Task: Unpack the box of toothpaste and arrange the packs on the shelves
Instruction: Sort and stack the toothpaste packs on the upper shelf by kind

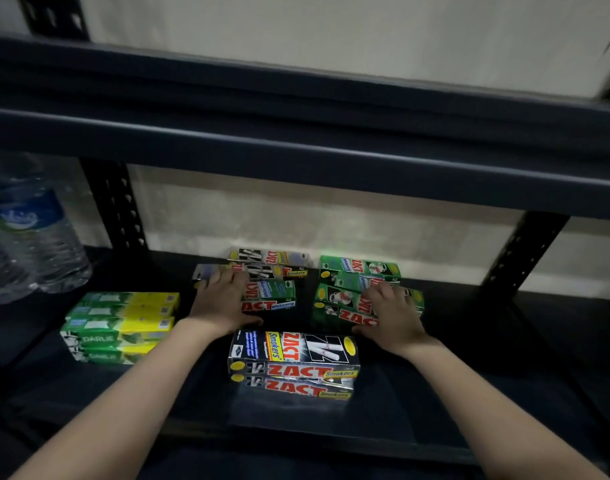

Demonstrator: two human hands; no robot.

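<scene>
Resting both hands flat, fingers loose, gripping nothing: left hand (224, 299) on packs (269, 289) at 12 o'clock, right hand (391, 311) on green packs (345, 299) at 1. Probably handling light, stiff, slick; pinching long sides.

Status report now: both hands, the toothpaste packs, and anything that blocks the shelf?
Left hand flat on Zact whitening packs. Right hand flat on green Zact stack. Black Zact Smokers stack in front, untouched. Nothing blocking.

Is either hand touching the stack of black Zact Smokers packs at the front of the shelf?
No, the left hand and right hand rest on packs further back, clear of the front stack.
</scene>
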